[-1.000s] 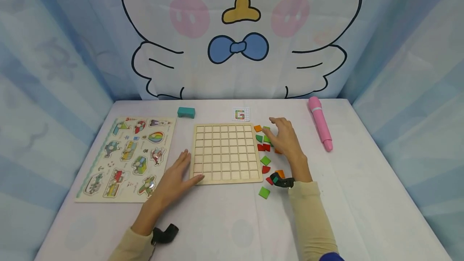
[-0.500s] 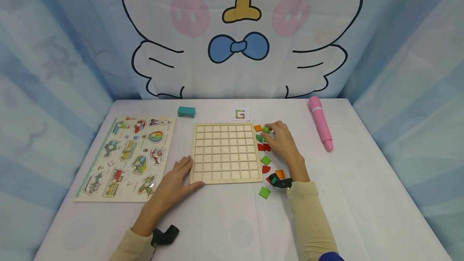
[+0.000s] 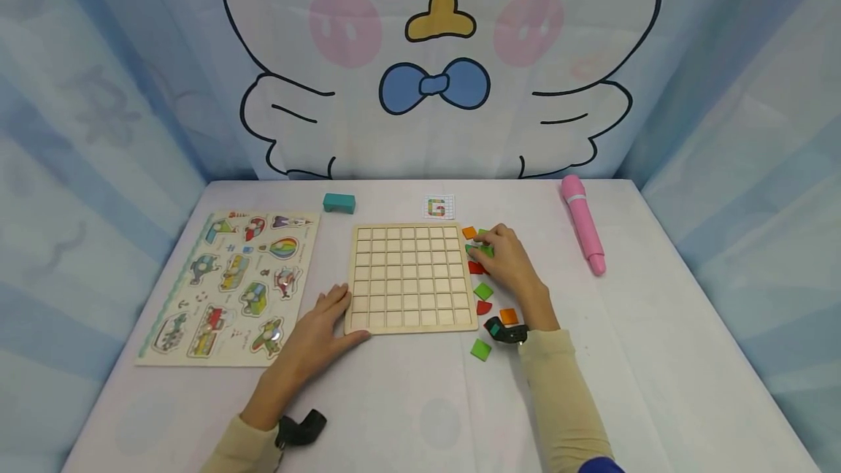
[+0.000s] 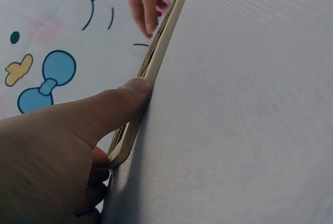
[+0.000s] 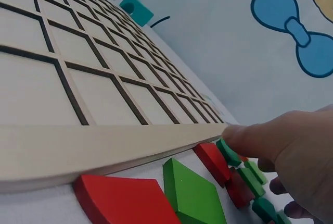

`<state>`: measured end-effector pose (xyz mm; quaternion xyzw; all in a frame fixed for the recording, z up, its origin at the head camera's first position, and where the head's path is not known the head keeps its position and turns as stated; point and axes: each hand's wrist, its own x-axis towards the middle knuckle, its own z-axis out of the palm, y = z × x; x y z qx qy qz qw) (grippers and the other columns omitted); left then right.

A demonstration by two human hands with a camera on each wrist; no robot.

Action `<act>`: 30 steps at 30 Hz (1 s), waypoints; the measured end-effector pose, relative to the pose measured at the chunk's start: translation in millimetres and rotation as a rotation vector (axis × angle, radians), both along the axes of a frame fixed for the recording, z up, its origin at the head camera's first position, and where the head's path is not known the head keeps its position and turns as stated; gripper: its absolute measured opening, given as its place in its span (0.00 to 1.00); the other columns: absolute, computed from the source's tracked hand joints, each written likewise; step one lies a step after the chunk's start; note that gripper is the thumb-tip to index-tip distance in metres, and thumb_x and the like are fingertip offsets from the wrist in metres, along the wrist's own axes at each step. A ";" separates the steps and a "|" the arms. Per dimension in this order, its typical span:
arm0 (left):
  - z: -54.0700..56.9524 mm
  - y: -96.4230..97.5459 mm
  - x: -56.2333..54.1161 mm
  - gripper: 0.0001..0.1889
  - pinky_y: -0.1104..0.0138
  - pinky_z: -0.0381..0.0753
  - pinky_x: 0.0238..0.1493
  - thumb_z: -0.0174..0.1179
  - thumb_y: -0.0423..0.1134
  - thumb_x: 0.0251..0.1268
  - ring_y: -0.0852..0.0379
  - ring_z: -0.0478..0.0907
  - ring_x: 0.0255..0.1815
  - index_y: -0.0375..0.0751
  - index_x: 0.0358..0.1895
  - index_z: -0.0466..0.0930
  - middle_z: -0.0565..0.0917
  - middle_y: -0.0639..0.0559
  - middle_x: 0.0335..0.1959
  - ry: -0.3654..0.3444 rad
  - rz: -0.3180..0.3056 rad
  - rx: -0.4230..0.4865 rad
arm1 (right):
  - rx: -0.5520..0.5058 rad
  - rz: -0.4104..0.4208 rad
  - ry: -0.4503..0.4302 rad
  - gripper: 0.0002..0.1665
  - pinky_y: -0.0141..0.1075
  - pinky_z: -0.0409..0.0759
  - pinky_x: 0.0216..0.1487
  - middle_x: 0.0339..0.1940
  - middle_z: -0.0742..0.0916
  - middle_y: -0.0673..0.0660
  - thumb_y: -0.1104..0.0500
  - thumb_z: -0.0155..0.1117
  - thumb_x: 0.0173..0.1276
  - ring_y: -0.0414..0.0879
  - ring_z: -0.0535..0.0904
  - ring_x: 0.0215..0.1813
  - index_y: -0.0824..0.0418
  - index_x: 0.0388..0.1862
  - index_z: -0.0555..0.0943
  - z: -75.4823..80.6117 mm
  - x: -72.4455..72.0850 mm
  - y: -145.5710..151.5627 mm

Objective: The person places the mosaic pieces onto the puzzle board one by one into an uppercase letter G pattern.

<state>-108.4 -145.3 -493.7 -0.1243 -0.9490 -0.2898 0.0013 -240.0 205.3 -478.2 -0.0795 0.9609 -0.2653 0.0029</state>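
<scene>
Left hand [image 3: 318, 327] is resting on the near-left corner of the grid board [image 3: 410, 330], thumb and fingers spread; board is lying flat on the desk [image 3: 394, 407]. Right hand [image 3: 514, 265] is sitting over green tiles [image 3: 487, 250] just right of it; can't tell if it's pinching one. Risk: tiles are crowding, so fingers could be dragging a neighbouring red tile [image 3: 476, 268] along.

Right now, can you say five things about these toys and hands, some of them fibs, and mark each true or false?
1. The left hand touches the grid board. True.
2. The pink stick lies on the grid board. False: it lies on the table, to the right of the grid board.
3. The right hand is at the loose tiles. True.
4. The loose tiles are all green. False: some are red or orange.
5. The small card shows a G shape. True.
</scene>
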 end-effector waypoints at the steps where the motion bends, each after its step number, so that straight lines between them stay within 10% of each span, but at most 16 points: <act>1: -0.1 0.3 0.0 0.45 0.46 0.61 0.79 0.71 0.57 0.58 0.38 0.60 0.78 0.31 0.72 0.67 0.66 0.38 0.76 -0.001 0.002 0.000 | 0.007 0.006 0.001 0.25 0.50 0.77 0.60 0.52 0.79 0.61 0.49 0.65 0.72 0.54 0.73 0.54 0.63 0.59 0.83 -0.4 0.2 -0.1; 15: -1.9 0.3 -0.6 0.45 0.45 0.60 0.78 0.70 0.57 0.59 0.37 0.59 0.79 0.31 0.72 0.67 0.65 0.38 0.77 -0.010 0.004 0.012 | -0.004 0.006 -0.035 0.20 0.49 0.77 0.65 0.54 0.79 0.59 0.53 0.66 0.71 0.53 0.73 0.55 0.63 0.56 0.82 -2.8 -0.4 -2.8; 30: -1.0 0.2 -0.4 0.45 0.44 0.61 0.78 0.69 0.58 0.60 0.37 0.59 0.79 0.31 0.72 0.66 0.65 0.38 0.77 -0.020 0.007 -0.003 | -0.022 0.058 -0.017 0.20 0.39 0.74 0.44 0.45 0.80 0.59 0.57 0.52 0.79 0.50 0.72 0.43 0.64 0.63 0.79 2.5 1.3 -6.6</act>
